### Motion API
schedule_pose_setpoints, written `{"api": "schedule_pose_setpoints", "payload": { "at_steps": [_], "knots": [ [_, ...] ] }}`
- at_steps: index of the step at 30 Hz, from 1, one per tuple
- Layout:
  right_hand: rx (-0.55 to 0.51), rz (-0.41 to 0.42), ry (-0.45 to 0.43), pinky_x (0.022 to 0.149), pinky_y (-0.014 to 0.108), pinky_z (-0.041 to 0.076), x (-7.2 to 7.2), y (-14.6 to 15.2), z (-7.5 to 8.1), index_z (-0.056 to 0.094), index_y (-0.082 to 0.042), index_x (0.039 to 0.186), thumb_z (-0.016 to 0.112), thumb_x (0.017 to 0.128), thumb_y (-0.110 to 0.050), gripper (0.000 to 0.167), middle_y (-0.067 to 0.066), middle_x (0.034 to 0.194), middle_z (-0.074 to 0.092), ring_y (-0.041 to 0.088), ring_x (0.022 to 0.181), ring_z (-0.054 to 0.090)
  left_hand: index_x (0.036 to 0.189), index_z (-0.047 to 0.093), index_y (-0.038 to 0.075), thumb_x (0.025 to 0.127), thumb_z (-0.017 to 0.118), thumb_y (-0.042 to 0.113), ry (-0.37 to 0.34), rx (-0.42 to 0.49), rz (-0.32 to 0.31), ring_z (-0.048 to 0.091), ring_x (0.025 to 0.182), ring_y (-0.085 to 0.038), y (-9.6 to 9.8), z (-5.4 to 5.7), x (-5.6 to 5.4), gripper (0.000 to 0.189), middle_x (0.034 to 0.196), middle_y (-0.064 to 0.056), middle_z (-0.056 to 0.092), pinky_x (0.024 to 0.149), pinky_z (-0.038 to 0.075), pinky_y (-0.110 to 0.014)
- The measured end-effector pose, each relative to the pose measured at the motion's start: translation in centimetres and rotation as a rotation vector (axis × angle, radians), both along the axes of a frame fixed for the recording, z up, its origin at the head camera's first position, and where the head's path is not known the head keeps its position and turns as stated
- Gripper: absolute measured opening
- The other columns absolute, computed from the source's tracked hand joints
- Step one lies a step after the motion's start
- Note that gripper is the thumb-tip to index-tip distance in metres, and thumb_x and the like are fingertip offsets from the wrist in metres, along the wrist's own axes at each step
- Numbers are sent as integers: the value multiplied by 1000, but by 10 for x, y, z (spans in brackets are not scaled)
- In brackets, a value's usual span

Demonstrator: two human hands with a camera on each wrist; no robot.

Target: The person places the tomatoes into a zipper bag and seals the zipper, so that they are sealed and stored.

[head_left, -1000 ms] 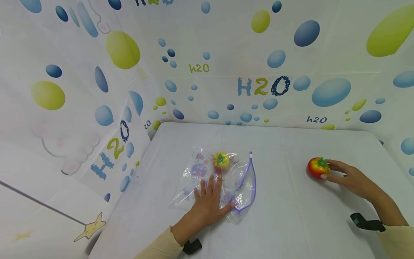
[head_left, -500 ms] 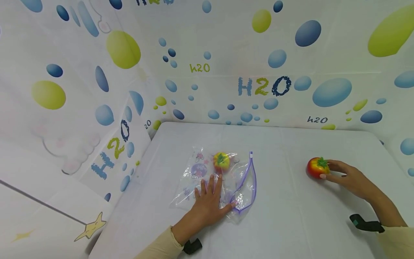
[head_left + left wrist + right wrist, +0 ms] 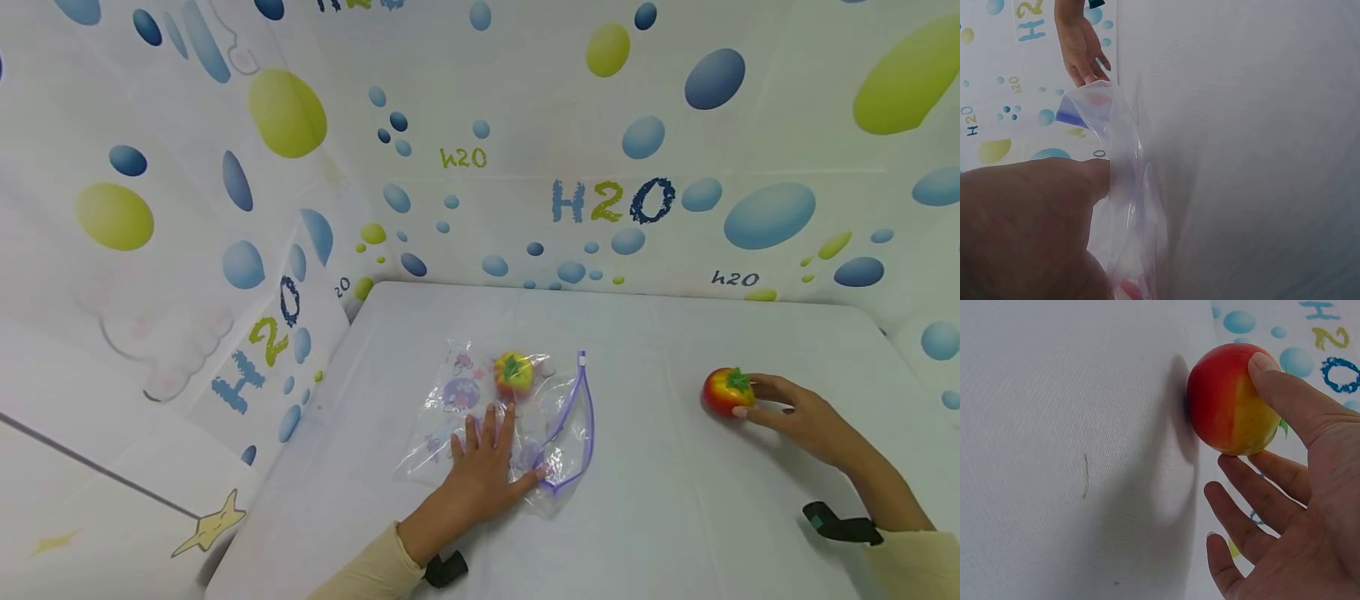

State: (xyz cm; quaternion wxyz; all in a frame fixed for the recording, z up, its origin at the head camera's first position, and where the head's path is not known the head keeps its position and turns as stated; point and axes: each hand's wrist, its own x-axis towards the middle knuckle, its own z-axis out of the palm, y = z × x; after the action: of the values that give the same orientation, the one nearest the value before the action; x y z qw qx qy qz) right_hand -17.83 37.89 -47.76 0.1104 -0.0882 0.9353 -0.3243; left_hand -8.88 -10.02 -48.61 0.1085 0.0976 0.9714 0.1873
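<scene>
Left hand (image 3: 480, 479) and right hand (image 3: 817, 421) extend over a white tabletop (image 3: 645, 508) from its near edge, which lies out of view. Nearest are two cream sleeves (image 3: 375, 571) and two black wrist devices (image 3: 446, 571), one of each per arm. Just beyond, the left hand lies with its fingers straight and spread, resting on a clear plastic bag (image 3: 543, 417) left of the tabletop's middle. Toward the right edge, the right hand holds a round red-and-yellow fruit (image 3: 723, 393) between thumb and fingertips, its green leafy top toward that hand; whether the fruit touches the tabletop I cannot tell.

The bag's mouth, edged by a purple zip (image 3: 591, 417), gapes toward the right edge, its strips running roughly near to far. The held fruit lies straight out from that mouth, well apart, with bare tabletop between. Being round, the fruit has no clear long axis; the right hand has it, while the left is the nearer to the bag.

Past the left fingertips, a second fruit (image 3: 513, 375), yellow with a green top, shows through the plastic, apparently inside. Count: one bag, two fruits. Behind the far edge rises a white wall covering (image 3: 525, 100) printed with "H2O" and coloured ovals.
</scene>
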Motion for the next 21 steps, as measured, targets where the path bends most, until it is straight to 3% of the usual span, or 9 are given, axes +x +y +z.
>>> {"api": "schedule_pose_setpoints", "payload": {
  "at_steps": [21],
  "knots": [
    [-59,45,32,102,75,45,12,-40,8,43,0,155,70,102,-40,72,33,151,51,54,135,49,170,13,10,96,54,74,1,16,1,9,156,-60,-1,-2,0,106,175,-25,11,119,13,-80]
  ]
}}
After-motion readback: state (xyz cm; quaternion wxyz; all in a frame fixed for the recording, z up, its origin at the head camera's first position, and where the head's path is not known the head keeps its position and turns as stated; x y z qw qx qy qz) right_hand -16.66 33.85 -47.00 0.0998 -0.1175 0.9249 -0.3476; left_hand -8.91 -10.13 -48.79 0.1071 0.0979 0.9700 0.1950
